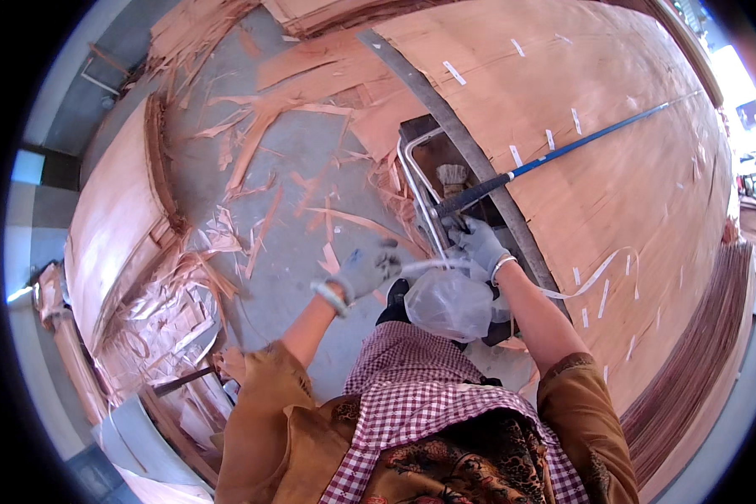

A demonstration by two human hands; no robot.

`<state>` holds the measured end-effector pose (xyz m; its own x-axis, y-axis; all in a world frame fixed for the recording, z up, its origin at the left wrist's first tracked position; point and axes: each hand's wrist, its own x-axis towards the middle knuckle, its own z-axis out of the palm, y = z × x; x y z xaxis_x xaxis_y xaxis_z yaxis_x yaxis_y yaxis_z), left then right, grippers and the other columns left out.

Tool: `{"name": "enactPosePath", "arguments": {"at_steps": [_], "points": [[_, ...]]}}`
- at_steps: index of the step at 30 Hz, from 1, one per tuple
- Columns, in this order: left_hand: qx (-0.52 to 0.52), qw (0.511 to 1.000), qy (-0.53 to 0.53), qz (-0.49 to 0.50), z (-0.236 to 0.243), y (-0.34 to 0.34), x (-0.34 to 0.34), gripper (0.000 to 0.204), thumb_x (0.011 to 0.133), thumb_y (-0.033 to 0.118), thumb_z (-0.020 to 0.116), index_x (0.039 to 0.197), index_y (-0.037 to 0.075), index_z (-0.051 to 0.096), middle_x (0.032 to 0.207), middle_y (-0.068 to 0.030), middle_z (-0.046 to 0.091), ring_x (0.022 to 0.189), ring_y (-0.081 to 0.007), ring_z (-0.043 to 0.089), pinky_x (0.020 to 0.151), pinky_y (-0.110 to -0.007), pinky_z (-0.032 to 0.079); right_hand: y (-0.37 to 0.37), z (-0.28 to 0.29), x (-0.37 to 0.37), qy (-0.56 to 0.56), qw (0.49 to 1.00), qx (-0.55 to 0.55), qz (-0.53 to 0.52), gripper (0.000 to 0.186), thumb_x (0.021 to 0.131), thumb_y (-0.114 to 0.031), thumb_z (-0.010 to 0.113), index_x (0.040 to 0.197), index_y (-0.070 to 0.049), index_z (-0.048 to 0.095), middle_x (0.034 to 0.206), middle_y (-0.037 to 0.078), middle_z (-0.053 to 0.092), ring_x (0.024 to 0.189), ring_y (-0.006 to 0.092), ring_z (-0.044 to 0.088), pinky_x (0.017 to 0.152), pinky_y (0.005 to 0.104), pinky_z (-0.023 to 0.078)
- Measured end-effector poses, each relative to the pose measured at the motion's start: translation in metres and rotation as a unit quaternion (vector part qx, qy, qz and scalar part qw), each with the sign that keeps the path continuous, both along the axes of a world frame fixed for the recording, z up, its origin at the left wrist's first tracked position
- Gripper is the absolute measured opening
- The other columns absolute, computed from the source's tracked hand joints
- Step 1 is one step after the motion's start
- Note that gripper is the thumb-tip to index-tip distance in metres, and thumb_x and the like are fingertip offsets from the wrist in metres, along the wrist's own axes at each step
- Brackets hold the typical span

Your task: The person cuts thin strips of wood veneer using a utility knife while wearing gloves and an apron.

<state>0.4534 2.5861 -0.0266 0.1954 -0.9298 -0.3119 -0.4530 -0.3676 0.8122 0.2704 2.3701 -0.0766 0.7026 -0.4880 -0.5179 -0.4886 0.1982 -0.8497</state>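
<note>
My left hand [368, 273], in a pale glove with dark fingertips, is raised over the floor with its fingers curled. A blurred white tape strip [433, 265] runs from its fingers toward my right hand [480, 246]. That hand, gloved too, is closed beside the black grip of a blue pole [575, 144]; a small dark thing shows at its fingers, its kind unclear. Below it hangs a translucent plastic bag [449, 304]. Another pale tape length [601, 270] trails from near my right wrist across the large wood veneer sheet [622, 193].
Short white tape pieces dot the veneer. A brush [452, 175] lies beside a metal tube frame [418, 181]. Torn veneer scraps [256, 151] litter the grey floor [290, 227]. A curved veneer stack [122, 227] stands left; a layered stack [697, 361] lies at right.
</note>
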Motion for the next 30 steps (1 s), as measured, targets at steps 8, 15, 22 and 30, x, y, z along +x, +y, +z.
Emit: {"name": "enactPosePath", "arguments": {"at_steps": [8,15,22,30], "points": [[0.034,0.904,-0.419,-0.074,-0.004,-0.172,0.057,0.018,0.084,0.021,0.055,0.089,0.017,0.072,0.088,-0.0073,0.07,0.084,-0.0287,0.066,0.07,-0.04,0.051,0.012,0.052,0.008,-0.099,0.984,-0.118,-0.09,0.025,0.081,-0.001,0.063,0.107,-0.002,0.063,0.096,0.007,0.068,0.093,0.0147,0.063,0.082,0.0284,0.049],[0.014,0.874,-0.477,-0.09,-0.041,-0.24,0.062,0.02,0.083,0.017,0.055,0.091,0.011,0.072,0.092,-0.0118,0.07,0.085,-0.0269,0.068,0.07,-0.037,0.052,-0.001,0.035,0.006,0.073,0.988,-0.132,-0.035,0.02,0.081,-0.009,0.061,0.099,-0.001,0.064,0.092,0.017,0.067,0.09,0.0254,0.064,0.077,0.0349,0.049],[-0.1,0.898,-0.425,-0.047,-0.027,-0.188,0.113,0.016,0.077,0.015,0.057,0.084,0.009,0.07,0.082,-0.0156,0.067,0.08,-0.0325,0.065,0.069,-0.043,0.049,-0.004,0.057,0.037,0.149,0.97,-0.188,0.043,0.021,0.081,-0.012,0.057,0.098,0.0,0.063,0.089,0.02,0.066,0.081,0.0318,0.062,0.076,0.039,0.047],[0.06,0.91,-0.386,0.137,0.009,0.02,0.175,0.017,0.084,0.012,0.057,0.098,0.007,0.065,0.087,-0.019,0.065,0.079,-0.0315,0.062,0.07,-0.04,0.048,-0.007,0.068,0.017,0.157,0.96,-0.224,0.059,0.031,0.088,-0.025,0.056,0.108,-0.003,0.064,0.099,0.021,0.066,0.086,0.033,0.063,0.081,0.0436,0.048]]}}
